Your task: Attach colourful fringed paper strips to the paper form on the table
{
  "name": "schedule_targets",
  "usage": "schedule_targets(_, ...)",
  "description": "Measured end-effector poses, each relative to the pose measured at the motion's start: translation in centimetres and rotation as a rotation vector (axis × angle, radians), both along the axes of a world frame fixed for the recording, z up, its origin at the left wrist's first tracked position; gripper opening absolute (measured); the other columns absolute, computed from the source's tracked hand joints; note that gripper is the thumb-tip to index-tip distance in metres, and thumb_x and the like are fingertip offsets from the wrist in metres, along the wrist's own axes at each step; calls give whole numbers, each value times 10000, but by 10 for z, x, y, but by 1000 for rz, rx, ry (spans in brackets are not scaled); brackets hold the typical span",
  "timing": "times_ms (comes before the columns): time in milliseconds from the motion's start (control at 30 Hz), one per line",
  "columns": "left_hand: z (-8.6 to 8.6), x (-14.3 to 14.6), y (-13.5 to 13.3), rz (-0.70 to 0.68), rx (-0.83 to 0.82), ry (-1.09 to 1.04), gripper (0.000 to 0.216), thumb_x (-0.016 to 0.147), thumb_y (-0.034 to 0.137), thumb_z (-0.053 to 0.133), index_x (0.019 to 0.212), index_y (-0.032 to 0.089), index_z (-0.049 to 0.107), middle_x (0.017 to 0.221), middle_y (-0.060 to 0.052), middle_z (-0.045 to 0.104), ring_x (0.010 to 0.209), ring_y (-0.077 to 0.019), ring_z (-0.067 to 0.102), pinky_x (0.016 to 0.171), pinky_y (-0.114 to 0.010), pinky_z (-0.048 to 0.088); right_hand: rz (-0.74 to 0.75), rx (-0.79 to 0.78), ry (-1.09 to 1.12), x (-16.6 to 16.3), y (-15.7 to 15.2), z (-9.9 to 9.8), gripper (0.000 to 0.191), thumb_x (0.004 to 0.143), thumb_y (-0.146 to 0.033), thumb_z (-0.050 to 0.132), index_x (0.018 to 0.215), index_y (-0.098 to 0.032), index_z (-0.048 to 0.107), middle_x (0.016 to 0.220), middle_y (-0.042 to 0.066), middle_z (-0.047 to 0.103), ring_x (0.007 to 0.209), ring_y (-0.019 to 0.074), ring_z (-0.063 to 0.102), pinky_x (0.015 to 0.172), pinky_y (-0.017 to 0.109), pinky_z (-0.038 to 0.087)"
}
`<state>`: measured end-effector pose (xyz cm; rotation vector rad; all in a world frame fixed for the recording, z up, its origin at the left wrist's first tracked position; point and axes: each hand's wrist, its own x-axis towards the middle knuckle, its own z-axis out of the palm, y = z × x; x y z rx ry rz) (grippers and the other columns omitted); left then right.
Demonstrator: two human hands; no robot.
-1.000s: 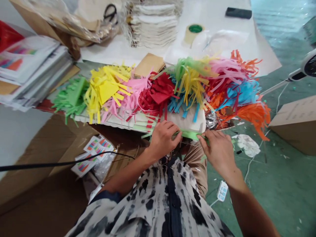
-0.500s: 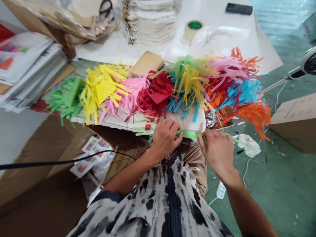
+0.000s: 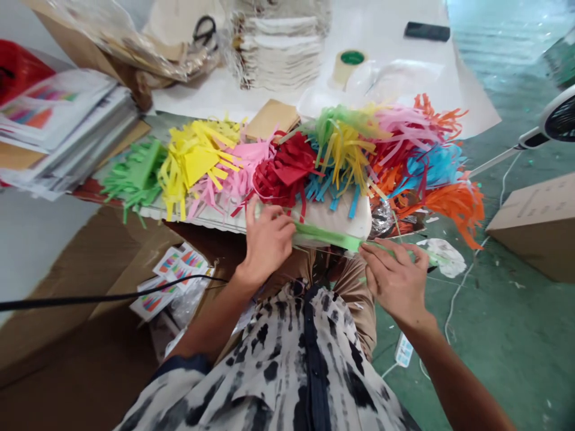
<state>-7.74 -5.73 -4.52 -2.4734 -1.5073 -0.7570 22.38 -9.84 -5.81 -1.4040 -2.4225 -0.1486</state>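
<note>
A light green fringed paper strip [image 3: 330,236] stretches between my two hands at the near edge of a white board [image 3: 341,220]. My left hand [image 3: 266,239] pinches the strip's left end against the board edge, fingers closed. My right hand [image 3: 394,278] grips the strip's right end, where green fringe trails out past the fingers. Behind the hands lies a row of cut paper tassels: green [image 3: 135,175], yellow [image 3: 191,161], pink [image 3: 240,167], red [image 3: 285,170], then a mixed pile with blue and orange [image 3: 449,200].
Stacked printed sheets [image 3: 63,129] sit at the left. Scissors [image 3: 204,27], a tape roll [image 3: 348,63], a bundle of cream bags [image 3: 281,51] and a black phone [image 3: 426,31] lie on the white table. A cardboard box [image 3: 539,224] and fan [image 3: 557,120] stand right.
My left hand has slid left and up along the board edge, drawing the green strip out longer. My right hand has dropped slightly, still holding its end.
</note>
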Motion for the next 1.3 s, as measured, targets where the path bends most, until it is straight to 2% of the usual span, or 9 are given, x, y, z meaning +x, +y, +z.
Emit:
schedule_targets(67, 9, 2, -2, 90, 17, -48, 187, 851, 85, 648, 850, 265, 699, 975, 1, 759, 1098, -293, 607, 1240, -722, 233, -8, -7, 10, 0, 1, 1, 237, 972, -223, 596, 1124, -267, 773, 1210, 16, 809, 1237, 286, 655, 1118, 487, 266)
schedule_targets(100, 11, 8, -3, 57, 35, -75, 178, 858, 97, 649, 874, 264, 707, 1013, -10, 758, 1100, -289, 605, 1213, -683, 303, -15, -2, 24, -2, 2, 2, 226, 959, -226, 600, 1099, -256, 774, 1189, 19, 814, 1237, 288, 651, 1121, 492, 265)
schedule_targets(167, 10, 26, -3, -158, 19, -84, 185, 904, 122, 630, 948, 270, 731, 1067, -29, 757, 1118, -263, 616, 1130, -547, 445, -27, -11, 36, -5, 4, 4, 214, 942, -218, 601, 1067, -241, 773, 1164, 28, 818, 1245, 289, 640, 1116, 498, 267)
schedule_targets(233, 2, 46, -1, -399, -102, -15, 215, 963, 131, 589, 1036, 261, 744, 1087, -55, 756, 1157, -233, 631, 1042, -420, 520, -38, -10, 35, -8, 5, 6, 208, 942, -219, 598, 1059, -231, 769, 1140, 35, 821, 1238, 291, 637, 1108, 503, 271)
schedule_targets(300, -8, 60, 4, -485, -193, 20, 228, 1012, 140, 545, 1107, 222, 735, 1101, -76, 755, 1104, -217, 650, 970, -366, 548, -42, -5, 27, -10, 5, 9, 208, 952, -231, 597, 1077, -223, 762, 1136, 44, 818, 1232, 294, 634, 1102, 505, 274)
schedule_targets(467, -21, 66, 13, -431, -205, 7, 218, 1039, 136, 520, 1142, 165, 710, 1095, -90, 741, 1020, -220, 639, 919, -352, 541, -54, -27, 24, -17, 8, 11, 231, 990, -271, 591, 1154, -225, 747, 1180, 66, 798, 1243, 301, 619, 1080, 505, 278)
schedule_targets(667, -12, 58, 15, -386, -244, -17, 187, 1064, 231, 528, 1049, 162, 702, 1030, -81, 726, 982, -225, 605, 903, -355, 497, -96, -54, 36, -21, 14, 4, 208, 1047, -263, 537, 1088, -247, 740, 1134, 56, 792, 1204, 268, 608, 1064, 462, 273)
schedule_targets(967, -13, 35, 26, -189, -300, -15, 225, 1045, 410, 610, 999, 207, 697, 988, -46, 722, 950, -234, 580, 819, -394, 375, -265, -161, 173, -12, 14, 4, 256, 1042, -393, 541, 995, -246, 744, 1023, 72, 721, 1099, 298, 544, 900, 430, 284)
schedule_targets(1300, -9, 37, 34, -98, -376, -39, 170, 954, 363, 745, 903, 210, 690, 918, -33, 717, 943, -252, 593, 806, -405, 354, -320, -206, 106, -23, 23, 12, 154, 974, -328, 585, 923, -230, 692, 1001, 84, 689, 1060, 315, 516, 821, 416, 265)
